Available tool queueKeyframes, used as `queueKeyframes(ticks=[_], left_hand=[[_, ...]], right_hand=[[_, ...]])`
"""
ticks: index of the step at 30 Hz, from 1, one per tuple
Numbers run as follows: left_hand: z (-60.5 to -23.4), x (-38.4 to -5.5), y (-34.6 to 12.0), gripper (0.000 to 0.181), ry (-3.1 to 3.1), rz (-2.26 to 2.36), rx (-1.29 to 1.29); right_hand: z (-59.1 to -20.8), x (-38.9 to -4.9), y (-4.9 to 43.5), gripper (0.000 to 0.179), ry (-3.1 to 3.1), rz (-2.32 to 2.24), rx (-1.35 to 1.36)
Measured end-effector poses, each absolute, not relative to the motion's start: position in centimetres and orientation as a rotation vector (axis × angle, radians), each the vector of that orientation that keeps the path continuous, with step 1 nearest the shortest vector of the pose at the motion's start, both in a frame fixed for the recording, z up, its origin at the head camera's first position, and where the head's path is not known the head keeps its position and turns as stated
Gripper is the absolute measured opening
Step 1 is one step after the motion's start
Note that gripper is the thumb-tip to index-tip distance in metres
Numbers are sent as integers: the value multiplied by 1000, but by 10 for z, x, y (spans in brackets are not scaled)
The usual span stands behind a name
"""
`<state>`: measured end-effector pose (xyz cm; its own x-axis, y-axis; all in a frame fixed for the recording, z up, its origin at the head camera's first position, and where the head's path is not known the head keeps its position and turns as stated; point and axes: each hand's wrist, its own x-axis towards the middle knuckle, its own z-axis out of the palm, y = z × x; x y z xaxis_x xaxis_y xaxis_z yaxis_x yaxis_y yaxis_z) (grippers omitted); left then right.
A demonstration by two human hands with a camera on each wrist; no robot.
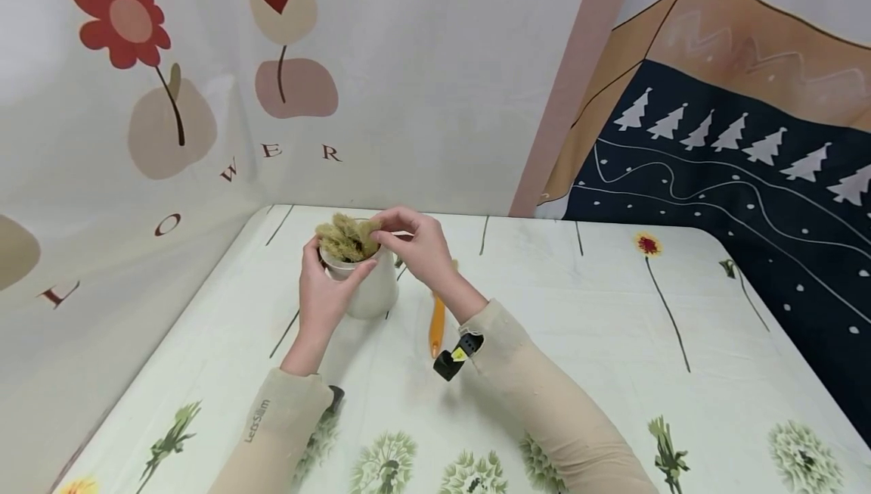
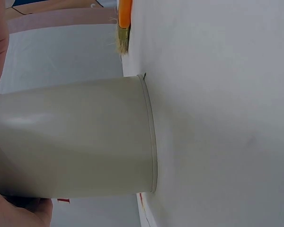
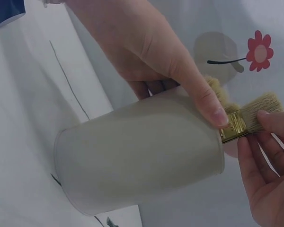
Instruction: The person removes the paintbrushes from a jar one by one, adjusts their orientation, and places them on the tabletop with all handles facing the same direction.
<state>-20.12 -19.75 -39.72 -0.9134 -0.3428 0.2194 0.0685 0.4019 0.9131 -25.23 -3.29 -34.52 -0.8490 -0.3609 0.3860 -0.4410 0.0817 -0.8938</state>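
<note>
A pale off-white cylindrical container (image 1: pixel 376 293) stands on the table, and the bristle heads of several paintbrushes (image 1: pixel 342 238) stick up from its mouth. My left hand (image 1: pixel 323 299) grips it near the rim, thumb on one side and fingers round the other. At the mouth, my right hand (image 1: pixel 423 248) pinches the bristles of one paintbrush (image 3: pixel 234 124) between thumb and fingers. The right wrist view shows that brush's gold metal band just past the rim; its handle is hidden inside the container.
Another paintbrush (image 1: pixel 437 325), with an orange handle, lies on the table to the right of the container, partly behind my right forearm. A flower-printed cloth (image 1: pixel 558 312) covers the table. Printed curtains (image 1: pixel 435 85) hang along the back and left.
</note>
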Motion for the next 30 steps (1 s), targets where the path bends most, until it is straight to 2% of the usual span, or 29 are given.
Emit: queueKeyframes(ticks=[30], left_hand=[[-396, -200, -198, 106, -2327, -1501, 279]], right_hand=[[-313, -247, -11, 18, -1982, 1976, 756]])
